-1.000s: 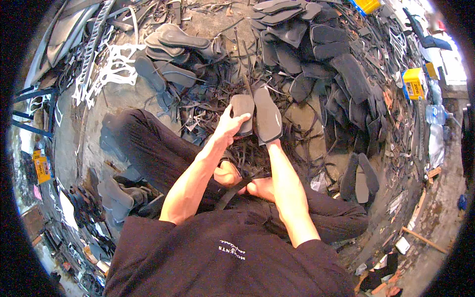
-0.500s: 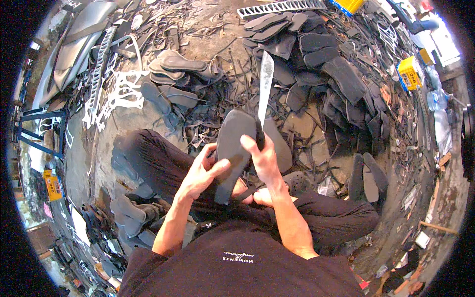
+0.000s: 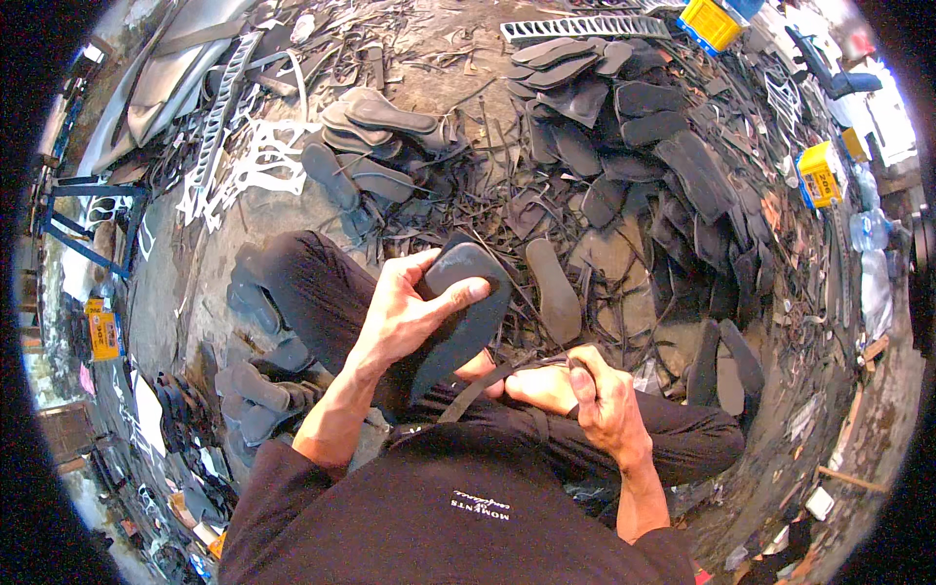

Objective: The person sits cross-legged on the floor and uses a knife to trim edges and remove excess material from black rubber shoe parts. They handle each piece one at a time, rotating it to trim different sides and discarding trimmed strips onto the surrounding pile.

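My left hand (image 3: 405,307) grips a dark grey shoe sole (image 3: 463,312), thumb flat across its face and fingers behind. The sole is tilted up above my crossed legs. To its right, apart from it, my right hand (image 3: 609,409) is closed in a fist by my bare foot (image 3: 541,388). The long knife was in that fist a moment ago and appears to be held still, but its blade cannot be made out clearly. A dark strip (image 3: 478,392) crosses the foot, below the sole. Beyond the hands a single sole (image 3: 554,292) lies on the ground.
A large heap of dark soles (image 3: 692,175) rises at the far right, and a smaller stack (image 3: 375,122) at the far left. Thin offcuts litter the ground. White cut-out scraps (image 3: 268,156) lie left, more soles (image 3: 255,400) beside my left leg. A yellow box (image 3: 819,175) stands right.
My right hand has moved down and right, away from the sole; the upright knife blade no longer shows. My left hand has lifted and tilted the sole. The view has shifted slightly.
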Demonstrator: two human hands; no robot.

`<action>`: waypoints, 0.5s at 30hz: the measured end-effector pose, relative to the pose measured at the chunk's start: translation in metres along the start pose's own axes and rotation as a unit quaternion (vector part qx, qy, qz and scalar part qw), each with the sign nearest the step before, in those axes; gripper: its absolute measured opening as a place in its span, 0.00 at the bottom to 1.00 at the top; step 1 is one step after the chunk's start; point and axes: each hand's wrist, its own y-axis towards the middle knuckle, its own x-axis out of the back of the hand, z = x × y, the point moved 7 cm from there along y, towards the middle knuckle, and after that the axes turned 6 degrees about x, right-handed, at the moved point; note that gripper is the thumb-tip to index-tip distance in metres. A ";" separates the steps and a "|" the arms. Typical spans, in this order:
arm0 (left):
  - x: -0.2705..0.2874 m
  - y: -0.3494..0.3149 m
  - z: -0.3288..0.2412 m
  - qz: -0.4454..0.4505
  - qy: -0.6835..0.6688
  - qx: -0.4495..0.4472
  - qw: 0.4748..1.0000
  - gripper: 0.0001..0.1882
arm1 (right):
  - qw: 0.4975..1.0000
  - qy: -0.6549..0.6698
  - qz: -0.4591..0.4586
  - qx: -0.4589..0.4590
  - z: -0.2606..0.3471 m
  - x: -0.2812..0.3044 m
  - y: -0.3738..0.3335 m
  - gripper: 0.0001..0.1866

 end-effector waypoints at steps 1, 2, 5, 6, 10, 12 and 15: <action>-0.004 -0.002 -0.003 0.017 0.008 -0.002 1.000 0.15 | 1.000 -0.012 0.000 -0.004 -0.004 0.001 -0.006 0.23; -0.008 -0.005 -0.004 0.040 -0.001 0.013 0.999 0.16 | 1.000 -0.006 0.008 -0.002 -0.005 0.000 -0.007 0.23; -0.026 -0.009 0.000 0.137 0.049 0.035 0.989 0.19 | 0.997 0.068 0.023 -0.027 -0.001 -0.006 -0.001 0.22; -0.042 -0.012 0.011 0.157 0.033 0.068 0.985 0.22 | 0.997 0.064 0.022 -0.026 -0.004 -0.016 0.005 0.23; -0.078 -0.027 0.040 0.399 0.247 -0.031 0.882 0.24 | 0.993 0.092 0.033 0.063 -0.002 -0.021 0.047 0.28; -0.039 -0.004 0.016 0.236 0.108 0.028 0.965 0.19 | 0.982 0.187 0.002 -0.013 -0.025 -0.015 0.037 0.29; 0.075 0.013 -0.005 -0.259 -0.058 -0.052 0.963 0.16 | 0.955 0.282 -0.036 -0.085 -0.041 -0.012 0.028 0.29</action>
